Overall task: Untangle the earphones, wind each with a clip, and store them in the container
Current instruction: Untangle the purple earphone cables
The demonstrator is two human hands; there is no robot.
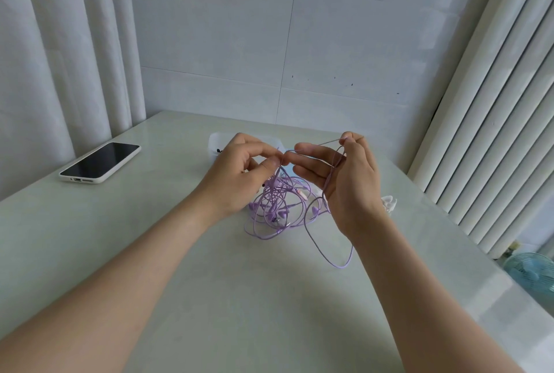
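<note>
A tangle of purple earphones (277, 207) lies on the pale table (209, 297) under my raised hands. My left hand (239, 174) pinches a strand of the cable between thumb and forefinger above the tangle. My right hand (344, 174) pinches another stretch of the same purple cable near its thumb tip, its other fingers stretched toward the left hand. A long loop (329, 258) hangs from the right hand down onto the table. A clear plastic container (214, 141) stands behind my left hand, mostly hidden. Something white, perhaps a clip (389, 203), lies just right of my right wrist.
A phone in a white case (100, 162) lies face up at the table's left. Curtains hang at the left, a tiled wall stands behind, and white vertical slats run along the right. A pale blue fan (530, 273) sits low beyond the table's right edge.
</note>
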